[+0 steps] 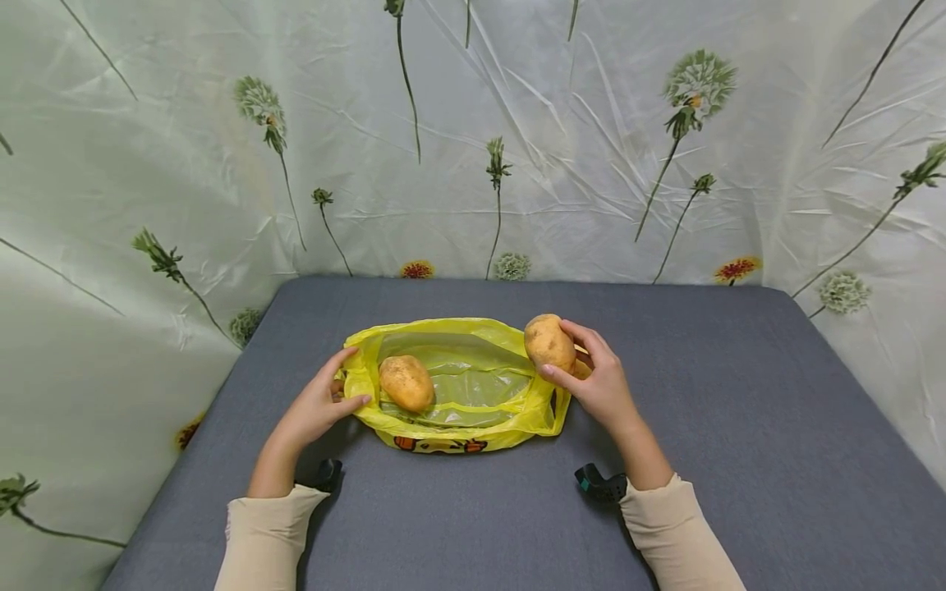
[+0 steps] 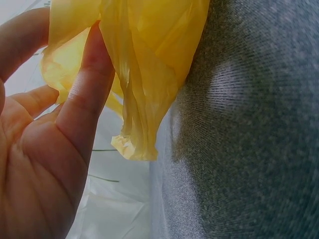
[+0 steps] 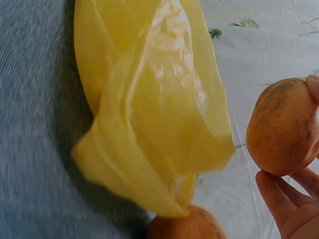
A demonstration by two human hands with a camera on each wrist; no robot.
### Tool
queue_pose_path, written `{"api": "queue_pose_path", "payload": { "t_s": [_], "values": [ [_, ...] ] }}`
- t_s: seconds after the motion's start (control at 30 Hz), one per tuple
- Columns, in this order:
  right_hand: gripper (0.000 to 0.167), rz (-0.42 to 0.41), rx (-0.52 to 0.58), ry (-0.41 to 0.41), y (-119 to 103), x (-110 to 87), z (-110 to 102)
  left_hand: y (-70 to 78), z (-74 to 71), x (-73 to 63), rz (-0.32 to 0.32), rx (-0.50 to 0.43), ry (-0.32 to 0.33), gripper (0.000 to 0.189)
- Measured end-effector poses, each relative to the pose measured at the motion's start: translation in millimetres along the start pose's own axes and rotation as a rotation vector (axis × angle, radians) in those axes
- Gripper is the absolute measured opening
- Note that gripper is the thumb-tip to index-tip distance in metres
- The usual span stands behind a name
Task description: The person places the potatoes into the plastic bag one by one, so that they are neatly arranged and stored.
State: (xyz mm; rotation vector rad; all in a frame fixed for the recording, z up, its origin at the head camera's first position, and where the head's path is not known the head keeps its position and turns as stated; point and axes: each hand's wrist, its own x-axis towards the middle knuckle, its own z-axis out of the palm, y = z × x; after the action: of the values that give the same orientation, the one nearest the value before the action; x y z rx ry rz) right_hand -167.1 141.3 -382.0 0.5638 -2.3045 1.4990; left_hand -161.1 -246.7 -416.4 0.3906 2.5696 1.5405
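Note:
A yellow plastic bag (image 1: 473, 435) lies with its wide mouth facing up, a printed picture on its near side. One potato (image 1: 406, 383) is inside, toward the left end. My left hand (image 1: 314, 406) holds the bag's left rim, thumb and fingers on the yellow film (image 2: 149, 45) in the left wrist view. Just above the right rim, my right hand (image 1: 602, 382) grips a second potato (image 1: 549, 341), also seen in the right wrist view (image 3: 281, 127). Another potato (image 3: 187, 224) sits outside the bag's right end, mostly hidden behind my right hand in the head view.
The bag is on a grey cloth-covered table (image 1: 458, 525). A pale curtain (image 1: 458, 197) with a dandelion print hangs behind it and along both sides. Dark wrist devices (image 1: 600, 483) are worn near both sleeve cuffs.

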Motion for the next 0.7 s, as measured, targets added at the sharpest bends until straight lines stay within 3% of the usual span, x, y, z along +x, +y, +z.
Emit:
{"api": "queue_pose_path", "payload": {
  "t_s": [0.17,0.7],
  "values": [
    [0.062,-0.005,0.027,-0.028,19,1.8,12,0.1,0.3,0.0,0.000,-0.001,0.001,0.077],
    [0.063,-0.046,0.048,-0.107,21,3.1,47,-0.7,0.3,0.5,0.001,-0.011,0.001,0.077]
  ]
}}
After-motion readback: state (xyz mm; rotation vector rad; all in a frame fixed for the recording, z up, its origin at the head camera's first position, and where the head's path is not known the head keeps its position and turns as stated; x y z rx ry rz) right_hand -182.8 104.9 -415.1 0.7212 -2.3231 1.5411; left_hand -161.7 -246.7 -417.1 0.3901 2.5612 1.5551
